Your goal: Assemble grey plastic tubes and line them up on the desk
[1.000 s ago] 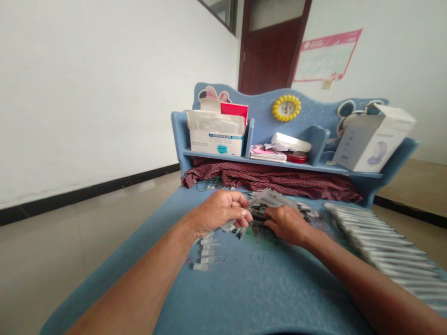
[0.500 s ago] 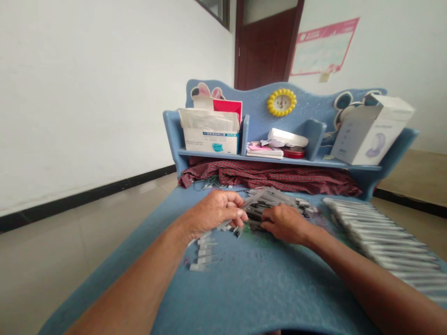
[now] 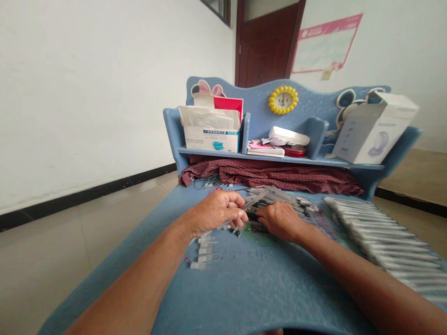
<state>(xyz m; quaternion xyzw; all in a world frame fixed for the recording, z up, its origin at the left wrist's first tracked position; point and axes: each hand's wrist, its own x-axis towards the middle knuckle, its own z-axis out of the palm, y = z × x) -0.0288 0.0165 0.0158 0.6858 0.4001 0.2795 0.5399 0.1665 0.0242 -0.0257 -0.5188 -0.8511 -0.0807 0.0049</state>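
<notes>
Just below the middle of the frame, the left hand (image 3: 217,215) has thumb and fingers closed on a slim translucent grey plastic strip (image 3: 254,201), its free end slanting to the upper right, probably to keep that end clear of the palm. Slightly right of centre, the right hand (image 3: 282,220) bends its fingers down at a loose heap of thin grey and black plastic pieces (image 3: 268,193); its fingertips are hidden, so I cannot tell whether they grasp one. At lower left of centre, short translucent pieces (image 3: 206,258) form a rough column on the blue tabletop (image 3: 244,293), perhaps spaced for counting. Toward the right edge, long silvery-white sticks (image 3: 384,244) lie side by side, seemingly for tidiness.
</notes>
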